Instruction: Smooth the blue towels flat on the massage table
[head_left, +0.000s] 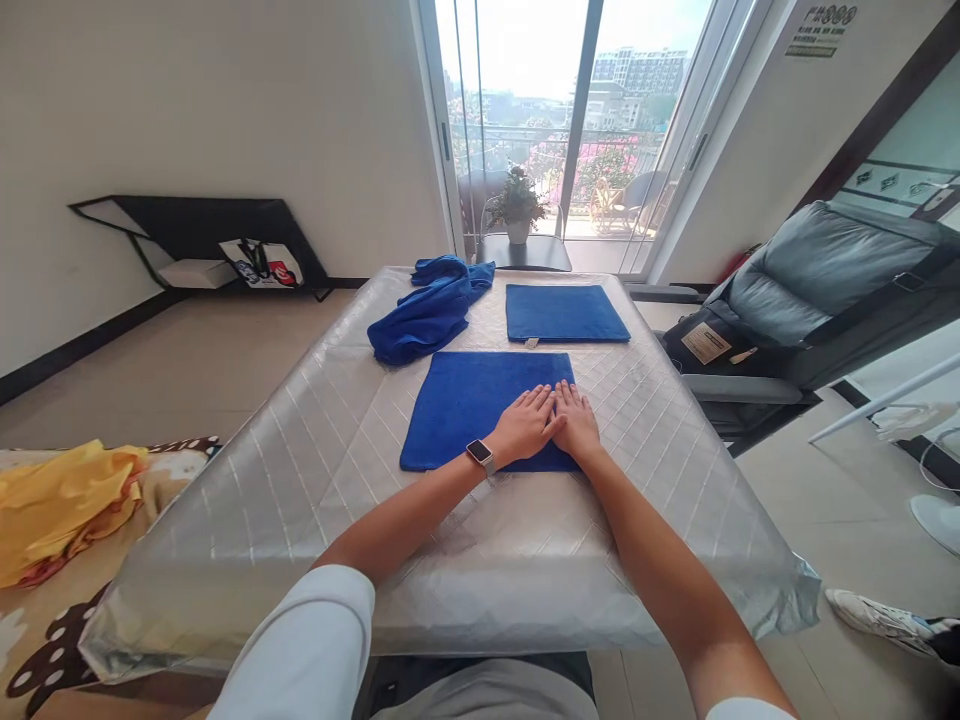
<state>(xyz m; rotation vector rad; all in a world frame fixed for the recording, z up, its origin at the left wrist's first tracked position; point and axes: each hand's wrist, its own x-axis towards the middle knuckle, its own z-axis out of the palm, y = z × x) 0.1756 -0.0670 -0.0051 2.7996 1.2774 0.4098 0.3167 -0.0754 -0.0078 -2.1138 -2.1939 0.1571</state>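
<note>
A folded blue towel (472, 400) lies flat on the silvery quilted table cover (337, 470). Both hands rest on its right part, side by side. My left hand (526, 425), with a watch on its wrist, lies palm down, fingers stretched forward. Beside it, my right hand (576, 420) presses flat along the towel's right edge, its thumb side touching the left hand. Behind is a second folded blue towel (566, 312) with a small pale tag at its front edge. To its left, a crumpled blue towel (427, 310) lies in a loose heap.
A potted plant (517, 205) stands on a dark chair beyond the table, before the glass door. On the right is a grey armchair (810, 290) with a black bag. Yellow cloth (67, 510) lies at left. A person's shoe (881, 615) shows at lower right.
</note>
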